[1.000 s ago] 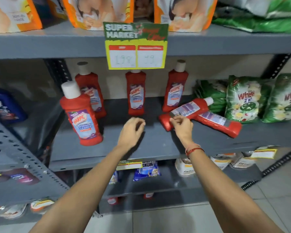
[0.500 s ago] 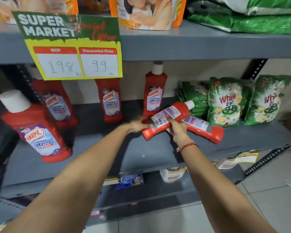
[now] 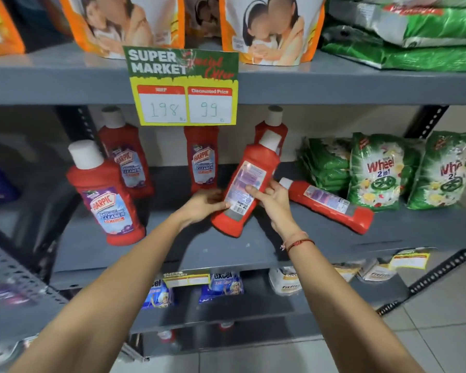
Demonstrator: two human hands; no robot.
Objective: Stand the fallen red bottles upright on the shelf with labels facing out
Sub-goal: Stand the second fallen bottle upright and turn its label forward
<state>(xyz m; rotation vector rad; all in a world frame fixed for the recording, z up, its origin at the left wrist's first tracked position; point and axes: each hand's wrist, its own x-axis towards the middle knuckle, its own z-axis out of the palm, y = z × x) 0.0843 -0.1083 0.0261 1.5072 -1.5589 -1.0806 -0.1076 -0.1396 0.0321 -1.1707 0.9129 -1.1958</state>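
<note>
a red bottle (image 3: 246, 184) is held tilted above the grey shelf (image 3: 253, 249), its white cap pointing toward one o'clock and its base toward seven o'clock, close over the shelf board and seemingly not yet set down. it is gripped from both sides: the left hand (image 3: 202, 204) is closed on the lower body at the nine o'clock side, and the right hand (image 3: 273, 197) is wrapped round the three o'clock side with the thumb laid across the label. the label facing outward is the back one, with small print and a barcode — so the step is judged only half done. to finish it well, the base is best planted flat on the board first, then the body is turned about its upright axis until the front label faces out, matching the standing bottles (image 3: 108, 192) at nine and eleven o'clock. a gap is best kept from the upright bottle directly behind at twelve o'clock, since a nudge could topple it. a second fallen bottle (image 3: 331, 204) lies flat at three o'clock, just beside the right hand, cap toward it — untouched, and judged next in line.
</note>
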